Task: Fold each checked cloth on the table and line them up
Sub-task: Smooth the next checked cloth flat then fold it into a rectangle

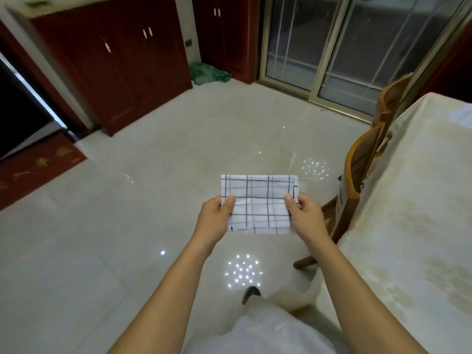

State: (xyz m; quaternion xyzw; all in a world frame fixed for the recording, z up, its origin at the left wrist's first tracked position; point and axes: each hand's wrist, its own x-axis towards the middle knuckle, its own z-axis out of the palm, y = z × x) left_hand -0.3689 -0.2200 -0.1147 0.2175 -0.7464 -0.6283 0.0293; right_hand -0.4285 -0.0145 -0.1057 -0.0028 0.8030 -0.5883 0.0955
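A white cloth with dark blue checks [259, 204] is held flat in the air over the floor, folded into a small rectangle. My left hand [215, 218] pinches its left edge, thumb on top. My right hand [305, 217] pinches its right edge the same way. The table [413, 226], covered with a pale patterned tablecloth, lies to the right of my hands. A pale folded piece [462, 116] lies on the table at the far right edge; it is too blurred to tell what it is.
A wooden chair [362, 169] stands pushed against the table's left side, close to my right hand. Glossy pale floor tiles stretch ahead. Red cabinets [115, 67] line the far wall, a green bundle [208, 72] lies by them, and sliding glass doors [332, 47] stand behind.
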